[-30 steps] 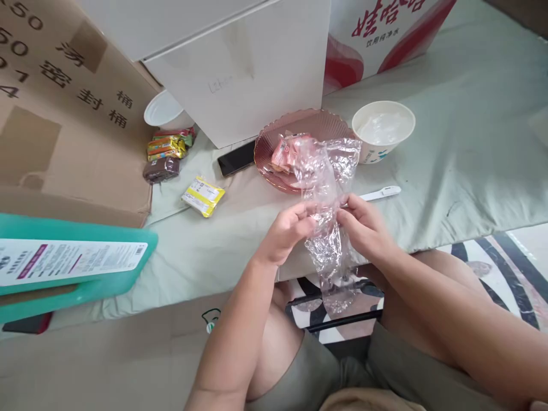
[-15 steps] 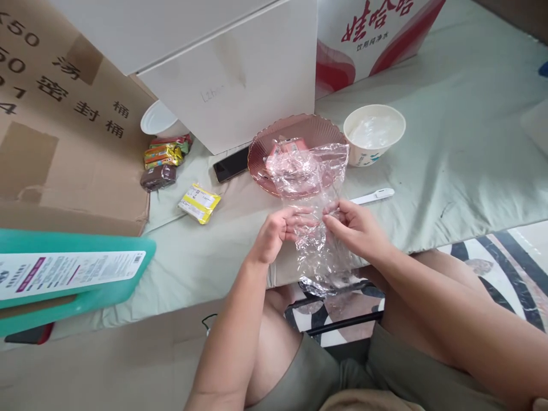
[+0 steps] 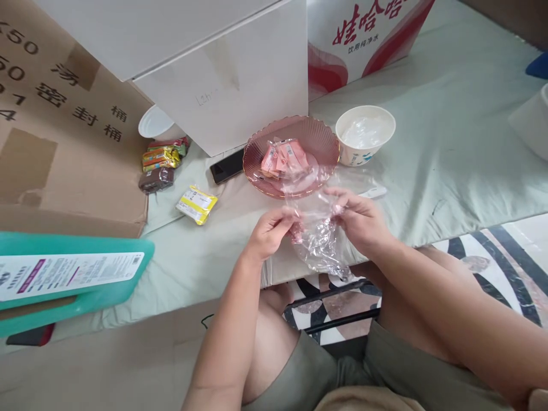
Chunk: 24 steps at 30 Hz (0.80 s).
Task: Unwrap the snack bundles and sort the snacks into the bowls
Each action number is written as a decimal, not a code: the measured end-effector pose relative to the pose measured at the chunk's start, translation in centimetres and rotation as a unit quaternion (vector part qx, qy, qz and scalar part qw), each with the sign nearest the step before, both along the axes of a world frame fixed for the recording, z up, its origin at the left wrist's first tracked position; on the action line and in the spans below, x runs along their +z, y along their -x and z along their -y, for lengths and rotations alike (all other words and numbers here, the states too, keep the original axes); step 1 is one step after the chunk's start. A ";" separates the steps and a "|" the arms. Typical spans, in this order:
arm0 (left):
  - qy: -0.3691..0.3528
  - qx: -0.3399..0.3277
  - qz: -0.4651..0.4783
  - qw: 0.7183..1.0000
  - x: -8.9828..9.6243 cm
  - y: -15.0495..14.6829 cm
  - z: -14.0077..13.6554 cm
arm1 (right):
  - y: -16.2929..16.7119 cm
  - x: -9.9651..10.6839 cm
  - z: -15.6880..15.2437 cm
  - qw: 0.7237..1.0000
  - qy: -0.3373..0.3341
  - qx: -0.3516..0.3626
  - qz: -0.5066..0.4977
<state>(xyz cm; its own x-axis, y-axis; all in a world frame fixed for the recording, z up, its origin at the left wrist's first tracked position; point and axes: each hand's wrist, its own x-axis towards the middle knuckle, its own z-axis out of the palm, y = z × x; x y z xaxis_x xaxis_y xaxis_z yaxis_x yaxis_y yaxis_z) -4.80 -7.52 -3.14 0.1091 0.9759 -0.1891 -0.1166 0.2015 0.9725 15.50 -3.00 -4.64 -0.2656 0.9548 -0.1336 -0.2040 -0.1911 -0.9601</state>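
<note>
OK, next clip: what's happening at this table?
A seated person grips a crumpled clear plastic bag with both bare hands, the left hand and right hand, at the near edge of a table covered in a pale green cloth. Just beyond sit a ribbed pink glass plate holding small pink packets, a white paper bowl and a black phone.

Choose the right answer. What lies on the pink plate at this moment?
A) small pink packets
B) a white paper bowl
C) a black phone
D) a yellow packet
A: small pink packets lie on the pink plate. The black phone and the yellow packet lie on the cloth to its left, and the white paper bowl stands beside it on the right.
</note>
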 end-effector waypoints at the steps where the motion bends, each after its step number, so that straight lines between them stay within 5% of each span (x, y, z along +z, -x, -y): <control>1: -0.006 -0.002 -0.010 1.000 -0.2 0.0 -0.1 | -0.1 0.1 -0.1 1.000 -0.006 -0.002 -0.006; 10: -0.063 0.113 -0.086 0.988 -0.7 1.0 -0.7 | -0.2 0.5 -0.4 0.999 0.036 -0.005 0.017; 15: -0.070 0.101 -0.087 0.989 0.1 1.1 -0.6 | 0.2 0.0 0.1 0.996 0.053 0.066 0.026; 20: -0.023 0.127 -0.025 0.991 -0.2 0.9 -0.7 | 0.3 0.1 -0.2 1.000 0.021 -0.015 -0.003; 24: -0.015 0.145 0.053 0.988 0.1 0.7 -0.8 | 0.2 0.6 -0.1 0.993 0.045 0.108 0.014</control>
<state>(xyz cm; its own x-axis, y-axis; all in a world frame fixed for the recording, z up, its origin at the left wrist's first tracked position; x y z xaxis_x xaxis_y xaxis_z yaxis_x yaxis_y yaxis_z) -5.49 -6.76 -2.99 -0.1573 0.9743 -0.1615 -0.2675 0.1154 0.9566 15.25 -2.91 -4.02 -0.4586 0.8594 -0.2262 -0.1230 -0.3135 -0.9416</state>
